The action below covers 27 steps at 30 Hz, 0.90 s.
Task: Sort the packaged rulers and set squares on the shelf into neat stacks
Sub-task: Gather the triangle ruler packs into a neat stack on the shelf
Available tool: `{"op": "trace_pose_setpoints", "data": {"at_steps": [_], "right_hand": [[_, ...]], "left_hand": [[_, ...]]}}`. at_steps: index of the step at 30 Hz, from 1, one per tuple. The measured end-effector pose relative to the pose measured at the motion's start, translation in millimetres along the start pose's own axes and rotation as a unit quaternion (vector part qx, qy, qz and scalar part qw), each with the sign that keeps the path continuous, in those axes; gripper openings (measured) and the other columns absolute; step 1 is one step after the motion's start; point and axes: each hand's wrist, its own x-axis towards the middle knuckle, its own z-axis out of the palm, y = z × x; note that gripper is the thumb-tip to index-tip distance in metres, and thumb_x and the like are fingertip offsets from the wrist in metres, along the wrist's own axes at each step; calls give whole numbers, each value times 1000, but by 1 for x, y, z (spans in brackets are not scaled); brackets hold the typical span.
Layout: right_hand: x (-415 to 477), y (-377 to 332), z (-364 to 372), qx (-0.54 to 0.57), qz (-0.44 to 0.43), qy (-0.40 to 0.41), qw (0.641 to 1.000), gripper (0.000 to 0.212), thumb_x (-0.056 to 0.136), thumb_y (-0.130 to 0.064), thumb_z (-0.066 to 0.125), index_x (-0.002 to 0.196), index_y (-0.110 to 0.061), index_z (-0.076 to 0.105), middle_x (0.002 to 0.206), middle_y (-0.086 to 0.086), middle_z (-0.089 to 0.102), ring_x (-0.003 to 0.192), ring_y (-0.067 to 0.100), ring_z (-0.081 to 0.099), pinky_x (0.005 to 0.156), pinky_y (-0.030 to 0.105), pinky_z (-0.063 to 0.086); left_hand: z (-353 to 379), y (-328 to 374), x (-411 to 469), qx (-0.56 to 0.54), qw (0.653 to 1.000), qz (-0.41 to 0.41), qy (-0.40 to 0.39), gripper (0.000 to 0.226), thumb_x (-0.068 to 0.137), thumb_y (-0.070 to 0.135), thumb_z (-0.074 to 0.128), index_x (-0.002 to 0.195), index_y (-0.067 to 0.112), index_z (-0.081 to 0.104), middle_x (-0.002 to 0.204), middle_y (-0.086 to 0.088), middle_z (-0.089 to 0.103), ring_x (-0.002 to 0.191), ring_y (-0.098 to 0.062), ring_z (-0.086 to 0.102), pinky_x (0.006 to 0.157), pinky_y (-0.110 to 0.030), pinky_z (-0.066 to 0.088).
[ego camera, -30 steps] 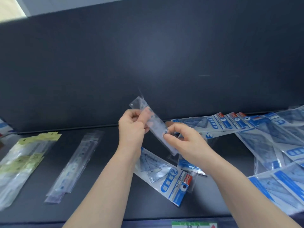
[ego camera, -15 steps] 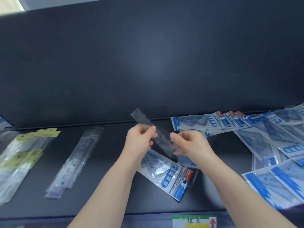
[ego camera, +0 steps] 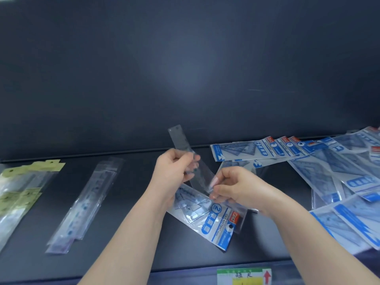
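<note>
Clear packaged ruler (ego camera: 182, 141), held in the air above the middle of the shelf (ego camera: 127, 233), tilted, its punched upper end toward the rear edge and its lower end toward the front. The left hand (ego camera: 170, 173) pinches the ruler's middle between thumb and curled fingers; the right hand (ego camera: 238, 186) pinches its lower end with thumb and fingertips, the other fingers folded in. Directly beneath both hands lies a single set-square pack (ego camera: 216, 221), askew, with one corner close to the front edge. Along the rear edge to the right, a fan of set-square packs (ego camera: 267, 149) overlaps a loose heap (ego camera: 349, 182) that spreads to the right front corner. Left of centre lies a stack of clear rulers (ego camera: 88, 198), the likely destination; yellow-headed packs (ego camera: 24, 182) lie at the left edge. A price label (ego camera: 243, 276) is fixed below the front edge. Probable hazards: the sleeve is thin and glossy, so a light two-point pinch may slip and drop the ruler onto the set-square pack, mixing the kinds; whether the sleeve's lower end is sealed cannot be told, and an open end could let the ruler slide out; carrying the ruler leftward may drag a wrist across the askew pack and push it over the front edge; the right forearm passes near the heap and could scatter it further.
</note>
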Motion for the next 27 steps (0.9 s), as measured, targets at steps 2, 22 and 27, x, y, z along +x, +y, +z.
{"op": "trace_pose_setpoints", "data": {"at_steps": [2,22,27], "right_hand": [[-2,-2,-1,10,-20,21,1000,11,90,-2,57,85,-11,61,86,10,75,78,22,73,58,16,48],[-3,-4,-18,43,-45,199,978,12,86,-29,70,81,-20,75,74,-5,75,69,7,68,69,27,52],[-1,-9,-15,90,-39,163,982,13,86,-30,69,87,-18,75,78,-3,76,72,8,71,66,23,48]], "left_hand": [[2,-1,2,36,999,6,4,8,94,19,61,86,15,61,93,1,72,87,-12,64,78,-31,54],[-2,14,3,18,987,138,80,8,91,23,66,84,20,67,74,6,70,55,1,55,51,-16,44],[0,18,2,-45,977,166,127,12,97,21,59,90,12,63,74,7,68,56,-2,56,51,-18,49]]}}
